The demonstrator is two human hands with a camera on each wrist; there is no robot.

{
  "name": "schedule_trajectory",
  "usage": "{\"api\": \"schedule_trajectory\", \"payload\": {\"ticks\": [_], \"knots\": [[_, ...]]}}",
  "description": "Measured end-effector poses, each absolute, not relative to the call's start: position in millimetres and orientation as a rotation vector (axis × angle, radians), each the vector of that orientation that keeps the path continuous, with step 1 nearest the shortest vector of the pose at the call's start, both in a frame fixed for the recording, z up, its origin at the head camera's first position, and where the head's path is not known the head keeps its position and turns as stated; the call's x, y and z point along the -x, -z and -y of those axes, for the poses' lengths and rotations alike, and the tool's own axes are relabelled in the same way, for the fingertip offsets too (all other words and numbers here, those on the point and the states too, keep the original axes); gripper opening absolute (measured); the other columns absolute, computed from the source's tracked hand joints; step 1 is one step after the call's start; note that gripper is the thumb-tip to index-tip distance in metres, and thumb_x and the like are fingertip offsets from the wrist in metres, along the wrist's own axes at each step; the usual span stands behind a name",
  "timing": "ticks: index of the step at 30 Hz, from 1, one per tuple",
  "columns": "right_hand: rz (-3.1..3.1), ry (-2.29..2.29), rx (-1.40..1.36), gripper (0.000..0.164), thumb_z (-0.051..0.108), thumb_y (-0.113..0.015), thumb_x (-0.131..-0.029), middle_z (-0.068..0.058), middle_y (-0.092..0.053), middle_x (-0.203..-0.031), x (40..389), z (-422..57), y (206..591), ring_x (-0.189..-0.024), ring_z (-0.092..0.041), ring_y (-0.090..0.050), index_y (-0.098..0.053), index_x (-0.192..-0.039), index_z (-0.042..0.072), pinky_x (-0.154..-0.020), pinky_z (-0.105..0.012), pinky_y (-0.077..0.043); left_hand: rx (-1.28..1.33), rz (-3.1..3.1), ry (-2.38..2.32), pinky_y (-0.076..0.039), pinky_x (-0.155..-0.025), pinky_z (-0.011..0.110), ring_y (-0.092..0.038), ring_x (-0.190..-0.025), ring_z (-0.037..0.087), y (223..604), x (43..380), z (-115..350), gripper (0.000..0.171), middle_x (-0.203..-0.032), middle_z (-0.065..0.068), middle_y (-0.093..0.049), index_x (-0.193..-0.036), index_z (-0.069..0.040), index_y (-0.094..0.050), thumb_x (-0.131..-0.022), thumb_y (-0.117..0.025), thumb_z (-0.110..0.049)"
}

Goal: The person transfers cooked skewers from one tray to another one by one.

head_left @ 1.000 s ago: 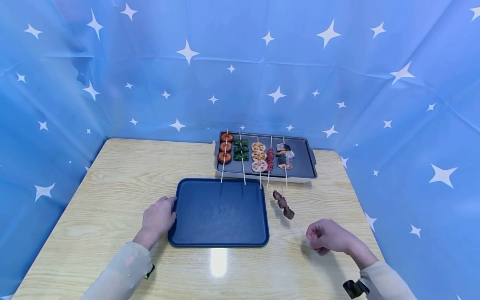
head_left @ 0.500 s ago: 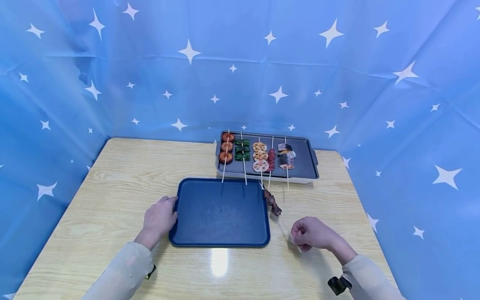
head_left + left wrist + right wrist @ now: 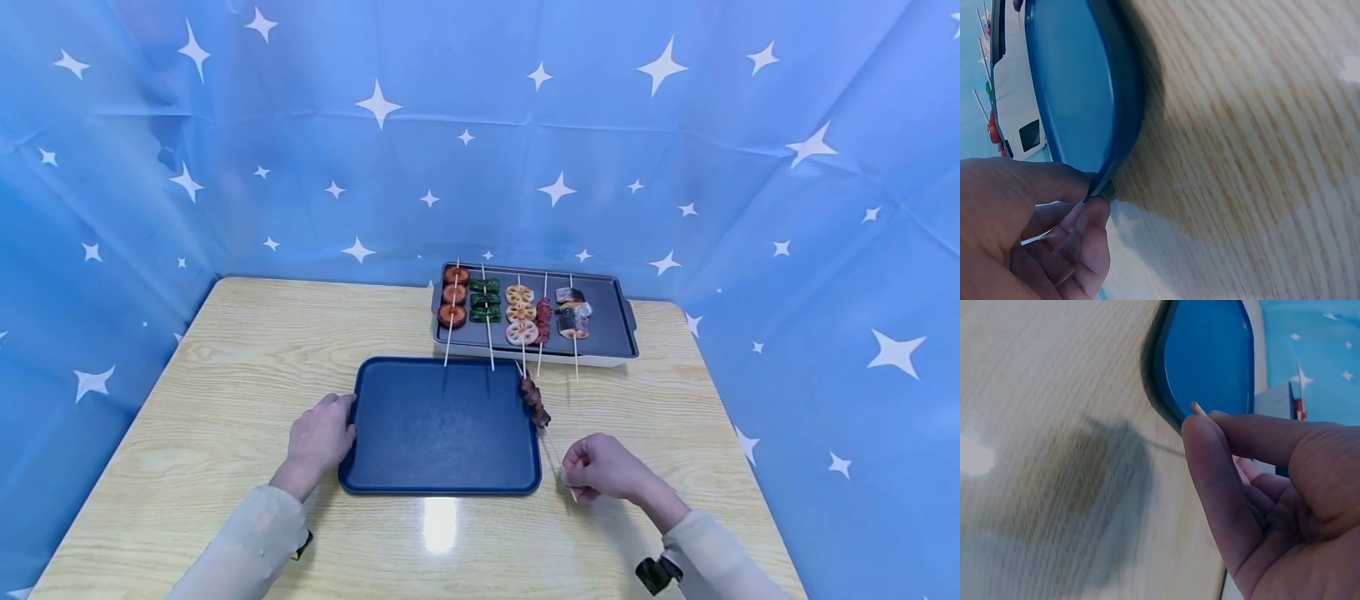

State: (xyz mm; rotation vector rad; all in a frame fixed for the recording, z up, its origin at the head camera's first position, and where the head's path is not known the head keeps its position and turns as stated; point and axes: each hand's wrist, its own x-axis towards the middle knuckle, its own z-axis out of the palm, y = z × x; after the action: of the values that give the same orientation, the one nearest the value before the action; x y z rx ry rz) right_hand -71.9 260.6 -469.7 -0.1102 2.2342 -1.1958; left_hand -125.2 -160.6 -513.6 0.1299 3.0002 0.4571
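Observation:
My left hand (image 3: 321, 433) pinches the left rim of a dark blue tray (image 3: 442, 433); in the left wrist view thumb and fingers close on the tray's edge (image 3: 1124, 106). Right of the tray, my right hand (image 3: 603, 467) pinches the stick of a brown meat skewer (image 3: 536, 403) near its lower end. The meat slants up and left, over or beside the tray's right rim; whether it touches cannot be told. In the right wrist view only the stick's end (image 3: 1198, 409) shows between thumb and finger, and the meat is hidden.
Behind the tray stands a grill pan (image 3: 611, 321) bearing mushroom (image 3: 452, 315), green pepper (image 3: 484, 300), lotus root (image 3: 521, 312), red meat (image 3: 542, 320) and fish-like (image 3: 573, 319) skewers. Their sticks jut over its front edge, some above the blue tray. A blue star-patterned curtain encloses the wooden table (image 3: 255, 350).
My right hand has moved left with the brown meat skewer, bringing the meat from the table's right side to the tray's right rim. The left hand stays on the tray.

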Motion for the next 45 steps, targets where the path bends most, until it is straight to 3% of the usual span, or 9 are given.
{"api": "schedule_trajectory", "payload": {"ticks": [45], "knots": [[-2.267,1.339,-0.057,0.015,0.010,-0.066,-0.088,-0.009,-0.068,-0.061,50.0,-210.9,504.5,-0.051,-0.012,-0.065,-0.062,-0.079,-0.001,-0.052,-0.034,-0.059,-0.122,-3.005,-0.464,-0.054,-0.058,0.046,-0.067,-0.077,0.037,510.6,122.8,158.9,0.046,-0.116,0.020,-0.065,-0.129,-0.003,-0.060,-0.085,-0.069,-0.014]]}}
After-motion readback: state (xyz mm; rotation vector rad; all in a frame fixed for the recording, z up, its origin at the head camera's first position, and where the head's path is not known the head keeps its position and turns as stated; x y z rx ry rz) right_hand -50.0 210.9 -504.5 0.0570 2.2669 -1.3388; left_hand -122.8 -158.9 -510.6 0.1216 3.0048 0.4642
